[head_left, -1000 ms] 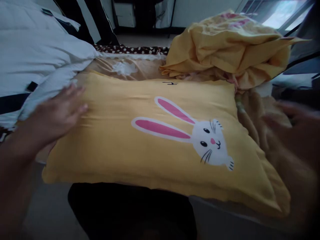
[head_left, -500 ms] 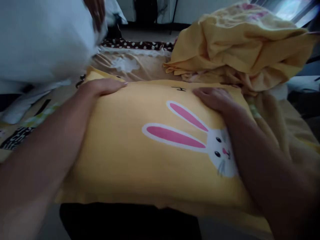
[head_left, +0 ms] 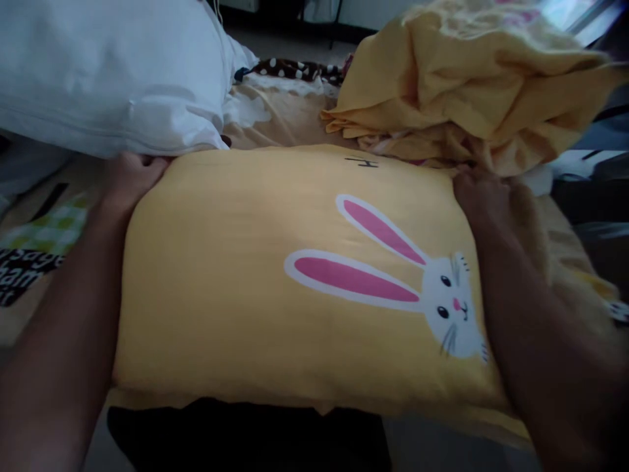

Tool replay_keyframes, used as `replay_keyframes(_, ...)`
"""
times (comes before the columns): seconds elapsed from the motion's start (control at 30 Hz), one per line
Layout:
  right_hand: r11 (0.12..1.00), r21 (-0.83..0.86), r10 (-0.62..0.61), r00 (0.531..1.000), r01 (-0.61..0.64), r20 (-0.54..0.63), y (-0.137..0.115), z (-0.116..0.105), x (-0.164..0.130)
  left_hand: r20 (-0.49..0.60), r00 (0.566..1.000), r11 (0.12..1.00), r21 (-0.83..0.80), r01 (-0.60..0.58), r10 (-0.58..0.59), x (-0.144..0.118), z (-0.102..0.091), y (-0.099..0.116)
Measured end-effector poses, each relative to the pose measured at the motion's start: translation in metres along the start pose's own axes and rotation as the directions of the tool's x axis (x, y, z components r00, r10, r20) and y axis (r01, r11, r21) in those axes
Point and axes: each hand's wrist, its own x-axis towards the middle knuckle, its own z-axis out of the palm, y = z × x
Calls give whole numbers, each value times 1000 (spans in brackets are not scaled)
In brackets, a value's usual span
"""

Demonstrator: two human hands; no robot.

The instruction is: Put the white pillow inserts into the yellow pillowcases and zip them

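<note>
A yellow pillow (head_left: 221, 262) lies flat in front of me, printed with a white rabbit (head_left: 432, 288) whose long pink ears point left. At its far left corner my left hand (head_left: 132, 176) is closed, fingers curled on the cover's edge. My right hand (head_left: 481, 193) grips the far right corner in the same way, its fingertips partly hidden. Both forearms run along the pillow's sides. Close behind my left hand is a plump white pillow (head_left: 147, 85) with a seam along its lower edge.
Crumpled yellow cloth (head_left: 457, 85) is heaped at the back right. Beneath everything spreads a tan patterned bedsheet (head_left: 289, 115), with a brown polka-dot cloth (head_left: 295, 68) at the far edge. Something black (head_left: 246, 436) shows below the pillow's near edge.
My hands have moved outward from the pillow's top to its far corners, and the cover looks smoother. The white pillow has shifted right and lower; a hand seen by it earlier is gone.
</note>
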Motion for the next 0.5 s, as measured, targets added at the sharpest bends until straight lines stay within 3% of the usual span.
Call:
replay_keyframes(0.07, 980, -128, 134, 979, -154, -152, -51, -20, -34, -120, 993, 999, 28, -21, 24, -36, -22, 22)
replay_keyframes(0.1, 983, -151, 76, 984, -100, -159, -82, -26, -55, -151, 981, 992, 33, -121, 125, -58, -28, 37)
replay_keyframes(0.13, 989, -144, -36, 993, 19, -109, -114, -28, -79, -212, 940, 962, 13, -272, 268, -81, -31, 55)
replay_keyframes(0.17, 978, -122, -175, 983, 168, -51, -144, -27, -103, -244, 858, 881, -28, -473, 453, -104, -30, 73)
replay_keyframes(0.2, 942, -91, -324, 946, 324, 16, -169, -22, -127, -244, 724, 743, -22, -669, 645, -125, -24, 90)
replay_keyframes(0.23, 875, -66, -472, 875, 480, 104, -187, -16, -148, -203, 611, 626, 11, -780, 765, -144, -16, 103)
replay_keyframes(0.27, 841, -110, -512, 845, 530, 156, -197, -10, -167, -123, 551, 559, 39, -828, 825, -159, -6, 111)
replay_keyframes(0.3, 835, -154, -506, 847, 528, 164, -198, -5, -183, -91, 533, 539, 61, -840, 841, -171, 5, 112)
replay_keyframes(0.33, 848, -206, -464, 872, 488, 155, -191, -2, -197, -84, 561, 567, 83, -819, 823, -180, 15, 105)
replay_keyframes(0.37, 872, -262, -398, 910, 414, 113, -176, -1, -208, -115, 623, 633, 105, -767, 774, -187, 24, 91)
replay_keyframes(0.43, 909, -337, -259, 966, 244, -2, -132, -6, -229, -250, 746, 784, 123, -608, 617, -198, 37, 47)
replay_keyframes(0.5, 925, -366, -141, 986, 101, -84, -81, -16, -252, -364, 815, 888, 97, -449, 451, -209, 44, -7)
